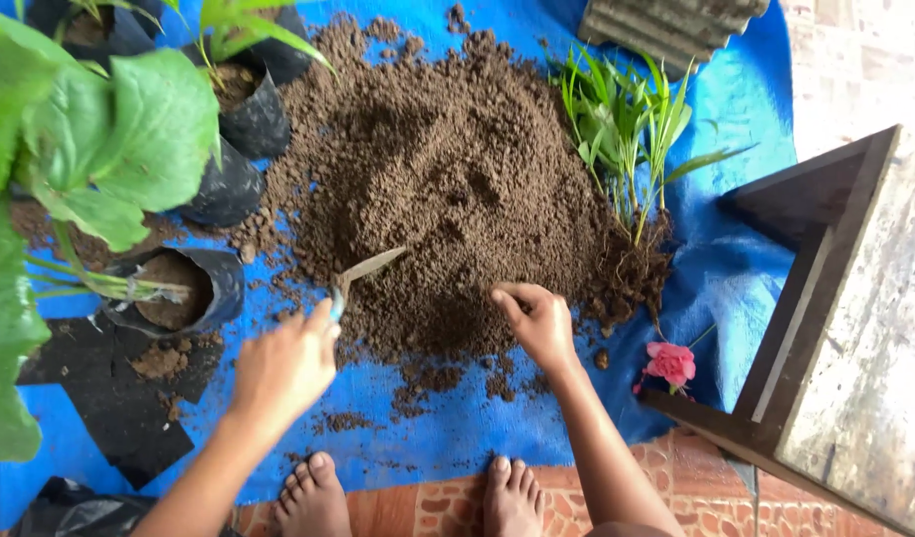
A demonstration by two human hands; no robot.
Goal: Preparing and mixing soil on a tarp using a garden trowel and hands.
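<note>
Left hand (283, 368) closed on trowel (363, 270), blade angled upper right into soil (457, 189) at frame centre; right hand (539, 323) nearer, fingers curled in its lower edge

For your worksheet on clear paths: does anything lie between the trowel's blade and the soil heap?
Nothing visible does. The left hand holds the trowel, its blade tip at the soil heap.

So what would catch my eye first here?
A big mound of brown soil fills the middle of a blue tarp. The left hand holds a small trowel at its edge; the right hand touches the soil. A pink flower lies at right.
</note>
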